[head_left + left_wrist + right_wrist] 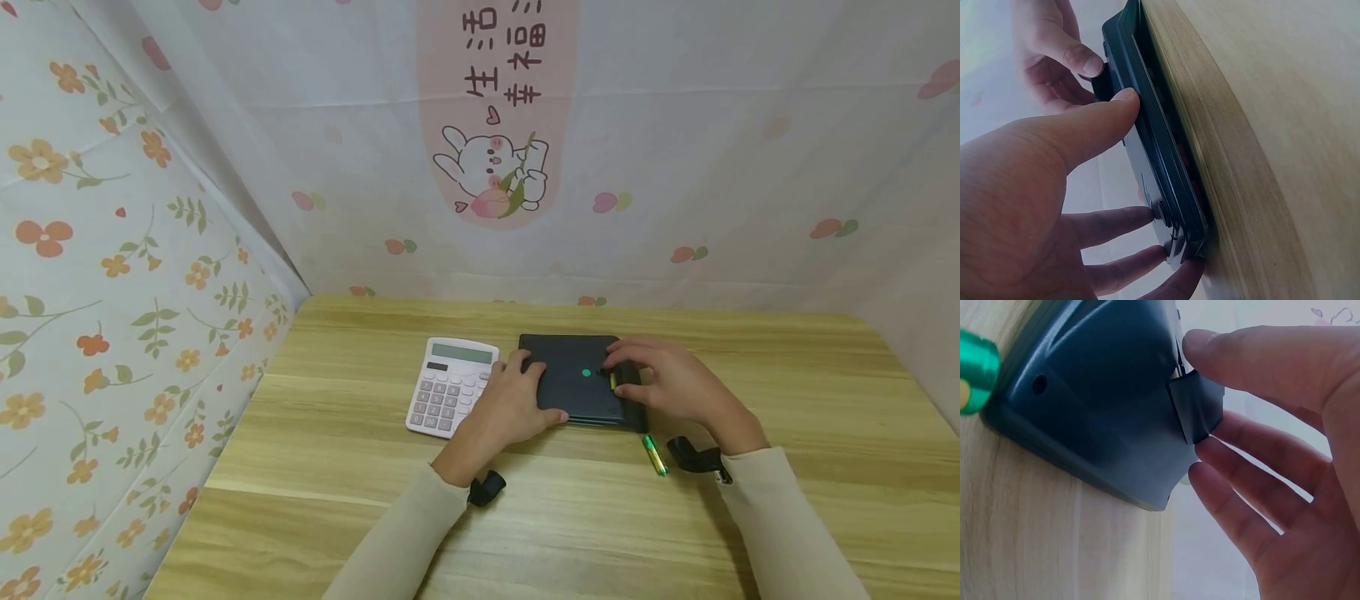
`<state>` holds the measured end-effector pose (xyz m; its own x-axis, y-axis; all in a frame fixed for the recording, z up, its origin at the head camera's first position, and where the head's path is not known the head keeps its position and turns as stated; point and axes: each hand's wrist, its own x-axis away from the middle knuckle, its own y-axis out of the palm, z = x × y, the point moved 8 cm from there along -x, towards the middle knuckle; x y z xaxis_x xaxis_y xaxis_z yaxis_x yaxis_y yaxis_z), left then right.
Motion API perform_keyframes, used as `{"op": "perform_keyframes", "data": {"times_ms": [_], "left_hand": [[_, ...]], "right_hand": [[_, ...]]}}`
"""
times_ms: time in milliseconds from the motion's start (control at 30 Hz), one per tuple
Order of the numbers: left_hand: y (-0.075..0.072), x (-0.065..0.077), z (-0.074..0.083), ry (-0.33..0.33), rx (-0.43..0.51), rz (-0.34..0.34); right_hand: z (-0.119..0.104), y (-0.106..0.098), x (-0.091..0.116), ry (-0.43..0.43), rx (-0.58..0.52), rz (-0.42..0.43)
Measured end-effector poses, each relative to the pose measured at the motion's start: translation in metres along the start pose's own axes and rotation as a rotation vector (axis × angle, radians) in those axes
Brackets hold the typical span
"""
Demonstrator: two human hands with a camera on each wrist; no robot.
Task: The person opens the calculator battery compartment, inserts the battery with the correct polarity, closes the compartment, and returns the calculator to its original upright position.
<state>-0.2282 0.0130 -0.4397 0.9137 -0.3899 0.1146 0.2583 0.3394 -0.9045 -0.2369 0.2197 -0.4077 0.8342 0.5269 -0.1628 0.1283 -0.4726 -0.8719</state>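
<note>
Sleeves [408, 533] converge; left grip [513, 402] holds device [572, 387]; right grip [673, 382] seemingly pinches cover [1199, 406].

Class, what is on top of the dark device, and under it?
On top, the dark device has a green dot and, at one end, a raised cover held by the right hand. The left hand holds its edges. The table lies under it; its downward face is hidden.

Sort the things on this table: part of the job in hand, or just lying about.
Belongs to the job, it seems:
dark device, held by the left hand
small dark cover, in the right hand
green battery near the device, probably

Just lying about, probably:
white calculator, held by neither hand
</note>
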Motion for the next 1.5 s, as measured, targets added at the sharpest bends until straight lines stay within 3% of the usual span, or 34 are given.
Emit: {"op": "perform_keyframes", "data": {"times_ms": [333, 633, 933, 1500], "left_hand": [[0.0007, -0.0008, -0.0004, -0.002, -0.006, -0.002], [0.001, -0.0006, -0.0007, -0.009, -0.005, -0.006], [0.0011, 0.0001, -0.0007, -0.007, -0.003, -0.005], [0.0006, 0.0008, -0.0003, -0.009, 0.0, 0.0]], "right_hand": [[0.0028, -0.0008, 0.0004, 0.027, -0.022, -0.002], [0.0004, -0.0004, -0.0002, -0.013, -0.005, 0.021], [-0.0002, 0.0029, -0.0013, -0.004, 0.023, -0.009], [0.0003, 0.0046, 0.0003, 0.026, -0.027, -0.019]]}}
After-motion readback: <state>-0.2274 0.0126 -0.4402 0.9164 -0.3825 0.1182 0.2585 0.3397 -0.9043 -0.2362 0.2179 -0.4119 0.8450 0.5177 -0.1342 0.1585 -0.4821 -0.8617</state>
